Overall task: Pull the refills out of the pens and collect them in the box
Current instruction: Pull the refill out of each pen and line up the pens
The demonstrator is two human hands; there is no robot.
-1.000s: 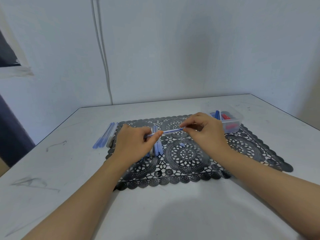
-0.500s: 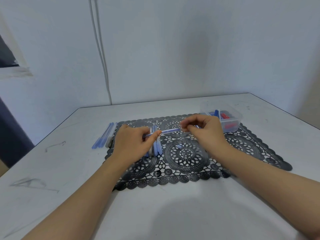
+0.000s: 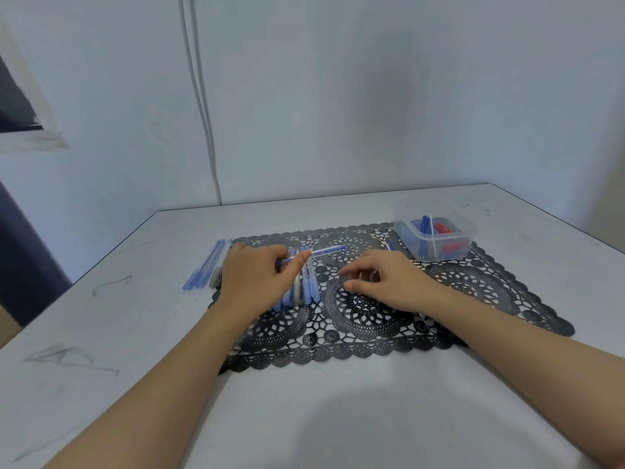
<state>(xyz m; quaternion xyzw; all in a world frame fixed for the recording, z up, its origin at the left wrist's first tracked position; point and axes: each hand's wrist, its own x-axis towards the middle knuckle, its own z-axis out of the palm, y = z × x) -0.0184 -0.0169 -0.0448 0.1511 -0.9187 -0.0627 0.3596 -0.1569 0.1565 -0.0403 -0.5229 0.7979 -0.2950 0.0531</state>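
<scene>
Right hand [image 3: 382,282] has let go of the pen [image 3: 324,251] and dropped to the mat [image 3: 473,286], fingers loosely curled; we cannot tell if it pinches some small part. Left hand [image 3: 257,275] alone grips the pen, above the pile of pens [image 3: 307,289]. We judge the refill pull comes next. Box [image 3: 468,231] sits at the mat's far right corner, refills [image 3: 424,231] inside.

Illumination is soft, even and blue-tinted. A broad, faint shadow lies on the table [image 3: 372,421] at lower centre. Wide-angle distortion bows the frame edges; the lower corners render soft.
</scene>
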